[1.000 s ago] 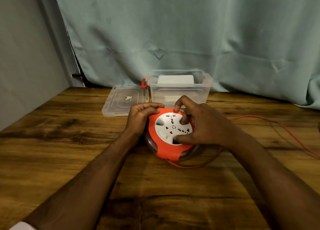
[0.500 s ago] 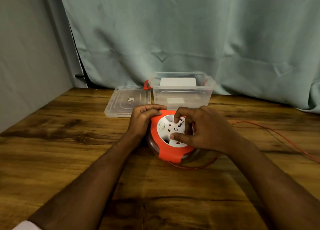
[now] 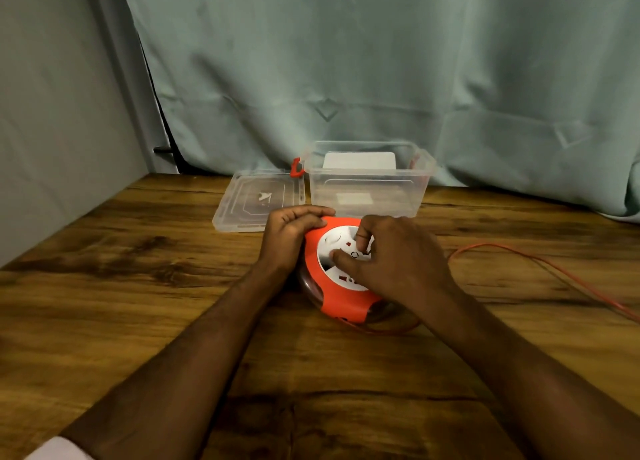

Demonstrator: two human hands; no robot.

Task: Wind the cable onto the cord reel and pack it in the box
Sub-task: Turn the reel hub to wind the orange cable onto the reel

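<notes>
I am steadying the cord reel [image 3: 341, 288] on the wooden table [image 3: 138, 286] just in front of the clear box [image 3: 369, 186], my left hand [image 3: 289, 236] curling round its orange rim at the far left edge. My right hand [image 3: 398, 259] is lying over the white socket face, thumb and curled fingers pinching into its recesses. The reel is feeling like hard, smooth plastic to judge by its look: rigid, probably slippery on the rim, so the recesses are giving the surer hold. The orange cable [image 3: 540, 265] is trailing loose off to the right, thin and limp, likely to snag or kink. The lid [image 3: 258, 200] is lying flat beside the box, which is standing open
</notes>
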